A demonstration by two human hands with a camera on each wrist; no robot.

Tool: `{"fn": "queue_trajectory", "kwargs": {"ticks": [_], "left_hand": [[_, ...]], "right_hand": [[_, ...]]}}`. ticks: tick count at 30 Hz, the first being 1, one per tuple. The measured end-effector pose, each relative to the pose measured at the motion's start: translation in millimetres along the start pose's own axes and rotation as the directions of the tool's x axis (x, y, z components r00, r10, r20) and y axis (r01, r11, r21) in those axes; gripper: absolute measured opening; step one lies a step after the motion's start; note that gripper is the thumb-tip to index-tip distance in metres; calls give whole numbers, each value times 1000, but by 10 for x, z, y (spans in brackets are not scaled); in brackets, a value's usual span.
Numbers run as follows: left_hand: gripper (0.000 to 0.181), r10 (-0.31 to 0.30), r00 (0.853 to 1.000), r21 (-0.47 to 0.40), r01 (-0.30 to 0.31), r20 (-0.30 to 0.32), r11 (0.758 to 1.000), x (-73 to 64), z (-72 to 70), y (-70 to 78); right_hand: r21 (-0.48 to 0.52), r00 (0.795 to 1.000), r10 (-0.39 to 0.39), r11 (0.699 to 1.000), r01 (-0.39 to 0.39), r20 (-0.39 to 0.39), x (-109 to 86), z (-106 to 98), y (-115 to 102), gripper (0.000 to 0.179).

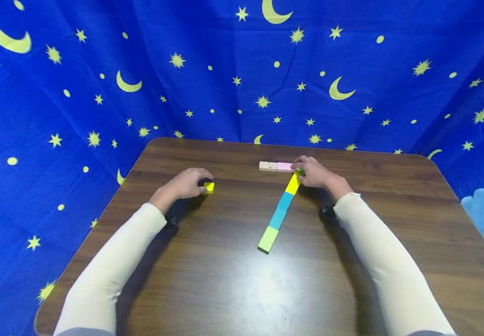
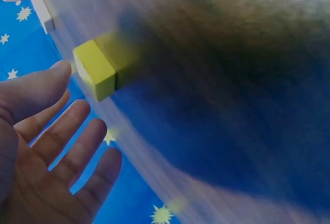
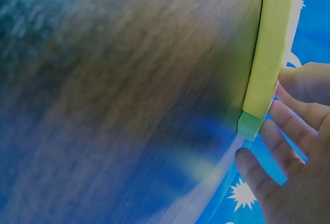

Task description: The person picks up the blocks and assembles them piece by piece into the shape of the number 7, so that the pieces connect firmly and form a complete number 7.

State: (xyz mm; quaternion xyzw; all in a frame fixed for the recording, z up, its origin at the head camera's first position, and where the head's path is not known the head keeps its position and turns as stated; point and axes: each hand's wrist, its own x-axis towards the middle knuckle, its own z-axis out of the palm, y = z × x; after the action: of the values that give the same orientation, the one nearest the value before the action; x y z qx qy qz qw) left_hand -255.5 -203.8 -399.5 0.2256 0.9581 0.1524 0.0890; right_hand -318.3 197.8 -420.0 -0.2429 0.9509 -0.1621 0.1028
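My left hand (image 1: 186,183) is beside a small yellow block (image 1: 210,187) on the table's left side. In the left wrist view its thumb points at that yellow block (image 2: 95,69), a narrow gap between them, and the fingers are spread loosely. My right hand (image 1: 315,172) is at the far corner of a line of blocks, fingers touching around a green block (image 3: 249,126) and the end of a pink block (image 1: 284,167). From that corner a yellow block (image 1: 293,184), two blue blocks (image 1: 285,201) and a light green block (image 1: 268,239) run diagonally nearer.
A plain wooden block (image 1: 268,166) lies left of the pink one, end to end. The brown wooden table (image 1: 208,270) has its far edge close behind that row. A blue curtain (image 1: 217,88) with moons and stars hangs behind and at the sides.
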Motion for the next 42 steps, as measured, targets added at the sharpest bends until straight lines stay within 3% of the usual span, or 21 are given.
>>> {"fn": "queue_trajectory", "kwargs": {"ticks": [14,22,38,42], "left_hand": [[45,0,1000,4,0,-9,1000,18,110,-16],[42,-40,999,10,40,9,999,10,137,-36],[37,-66,997,-7,65,-29,998,11,169,-46],[36,-45,998,-11,45,-38,999,4,166,-57]], "right_hand": [[-8,1000,-13,1000,13,-4,-21,24,14,45],[-26,999,-31,999,30,-27,-26,36,14,45],[-23,999,-28,999,27,-34,-30,23,1,45],[-20,999,-31,999,30,-33,-33,14,-6,45]]}}
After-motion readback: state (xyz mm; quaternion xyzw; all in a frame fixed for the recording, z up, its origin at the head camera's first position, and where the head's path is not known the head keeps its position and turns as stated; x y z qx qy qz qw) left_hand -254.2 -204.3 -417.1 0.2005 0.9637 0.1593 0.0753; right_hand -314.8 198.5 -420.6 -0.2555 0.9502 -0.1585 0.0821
